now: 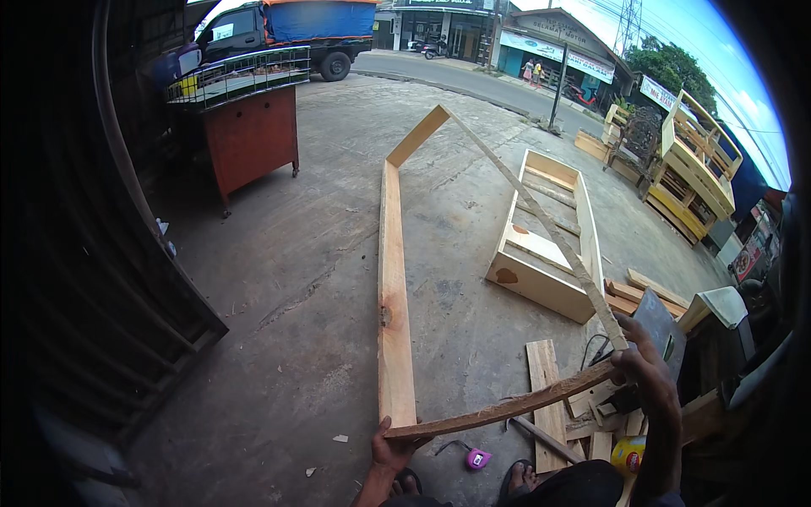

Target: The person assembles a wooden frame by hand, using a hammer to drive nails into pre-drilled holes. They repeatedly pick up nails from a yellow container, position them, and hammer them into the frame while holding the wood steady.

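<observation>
A large four-sided wooden frame (394, 338) made of pale boards stands tilted in front of me, its far end away on the concrete. My left hand (390, 449) is closed around its near left corner. At the near right corner, where the rough-edged boards meet, my right hand (646, 365) grips it. Below the near board, a pink tape measure (478, 459) lies on the ground between my feet. Beside it to the right, a long grey handle or bar (549, 441) rests across scrap boards; its kind is unclear.
A second wooden frame (541, 287) with crosspieces lies beyond, partly behind the held one. Boards (547, 397) and a yellow container (628, 456) sit at my right. A red cart (253, 144) stands far left, near a dark metal gate (101, 253). Stacked wooden furniture (688, 169) is far right.
</observation>
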The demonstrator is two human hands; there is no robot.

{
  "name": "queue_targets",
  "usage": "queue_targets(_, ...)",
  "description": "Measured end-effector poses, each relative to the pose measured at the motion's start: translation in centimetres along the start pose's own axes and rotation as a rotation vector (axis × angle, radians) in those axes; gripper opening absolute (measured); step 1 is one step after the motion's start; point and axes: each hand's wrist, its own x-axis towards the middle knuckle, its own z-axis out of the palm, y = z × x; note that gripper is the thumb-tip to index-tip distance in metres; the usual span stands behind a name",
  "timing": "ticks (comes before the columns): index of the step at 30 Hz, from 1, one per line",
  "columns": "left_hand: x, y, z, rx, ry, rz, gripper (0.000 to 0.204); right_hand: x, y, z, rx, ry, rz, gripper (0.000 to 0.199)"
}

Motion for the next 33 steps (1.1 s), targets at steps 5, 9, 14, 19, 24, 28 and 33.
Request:
queue_targets(5, 1.2, -2.0, -0.1, -0.013, 0.091, -0.023, 0.08, -2.0, -1.1, 0.5, -0.097, 0.068, -0.028, 0.08)
queue_targets(9, 2.3, -3.9, 0.2, -0.016, 0.039, -0.097, 0.082, -3.9, -2.2, -0.1, -0.011, 0.068, 0.031, 0.077)
queue_targets(14, 5.5, -6.6, 0.6, -0.118, -0.072, -0.242, 0.08, -3.4, -2.6, 0.2, -0.05, 0.211, -0.126, 0.069)
queue_targets(19, 7.3, -2.5, 4.2, 0.552, 0.489, -0.191, 0.069, -0.5, -3.0, 3.6, -0.38, 0.164, -0.271, 0.065)
queue_targets(24, 2.7, 4.1, 16.2, 0.934, 0.188, 0.504, 0.052, -0.2, -1.2, 7.0, -0.512, -0.055, -0.523, 0.076)
queue_targets(28, 1.1, 6.0, 27.3, 1.181, -0.493, 0.694, 0.098, 4.0, -2.3, 8.2, -0.427, -0.311, -0.869, 0.075)
queue_targets(33, 1.3, 8.9, 32.1, 1.125, -0.517, 0.933, 0.09, 8.1, -2.9, 12.6, -0.252, -0.304, -1.116, 0.085)
